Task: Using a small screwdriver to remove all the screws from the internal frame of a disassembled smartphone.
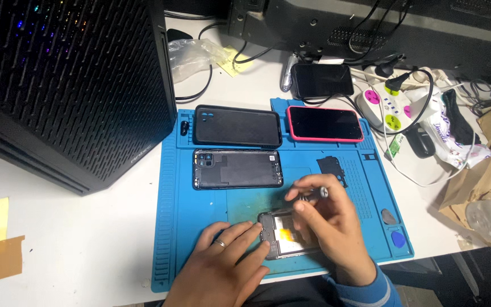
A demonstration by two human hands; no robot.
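Blue-matted opened phone point(284, 234) lies between flat left hand point(228, 258) and screwdriver-pinching point(313, 194) right hand point(328, 227).

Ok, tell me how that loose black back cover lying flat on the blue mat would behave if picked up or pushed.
The back cover looks like a thin empty shell, so it is probably very light and may flex a little. It lies flat, so it should not roll or tip. On the blue mat, likely rubbery, a push may make it drag rather than glide.

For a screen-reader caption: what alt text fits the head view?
Two hands work on an opened phone on a blue mat: the left hand steadies it, the right hand holds a thin tool over it. Above lie a back cover, a black case and a pink-cased phone.
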